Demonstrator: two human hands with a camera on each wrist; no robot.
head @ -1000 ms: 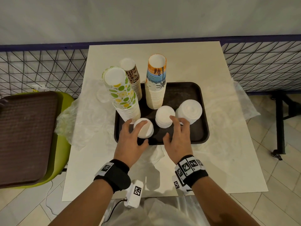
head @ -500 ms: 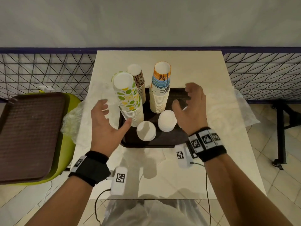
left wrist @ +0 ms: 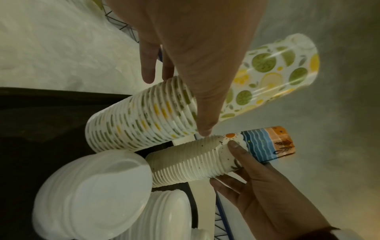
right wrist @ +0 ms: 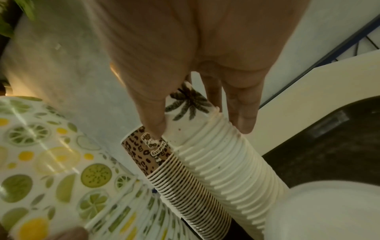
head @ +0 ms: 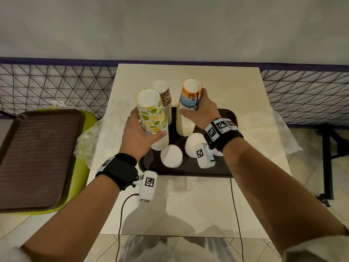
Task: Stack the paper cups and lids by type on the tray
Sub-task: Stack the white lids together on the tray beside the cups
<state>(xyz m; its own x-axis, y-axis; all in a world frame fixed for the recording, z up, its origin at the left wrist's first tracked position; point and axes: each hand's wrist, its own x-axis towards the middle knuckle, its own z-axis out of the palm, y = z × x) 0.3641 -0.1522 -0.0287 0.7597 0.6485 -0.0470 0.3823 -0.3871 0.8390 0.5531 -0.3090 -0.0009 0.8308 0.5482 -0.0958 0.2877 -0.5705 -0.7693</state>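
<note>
Three upside-down stacks of paper cups stand on the dark tray [head: 229,114]: a lemon-and-lime patterned stack [head: 152,118], a leopard-print stack [head: 166,100] behind it, and an orange-and-blue beach stack [head: 188,106]. My left hand [head: 140,129] grips the top of the lemon stack [left wrist: 267,78], thumb in front and fingers behind. My right hand [head: 202,110] grips the upper beach stack [right wrist: 205,129] between thumb and fingers. Stacks of white lids [head: 171,155] lie at the tray's front; another lid stack [head: 193,141] sits partly under my right wrist.
The tray rests on a cream table [head: 245,91] with crumpled clear plastic [head: 287,133] at both sides. A second brown tray [head: 35,156] lies on a green chair at the left. Wire mesh fencing [head: 56,86] runs behind the table.
Both hands left the lid stacks at the tray's front, rose apart, then closed on the cup stacks: left on the lemon one, right on the beach one.
</note>
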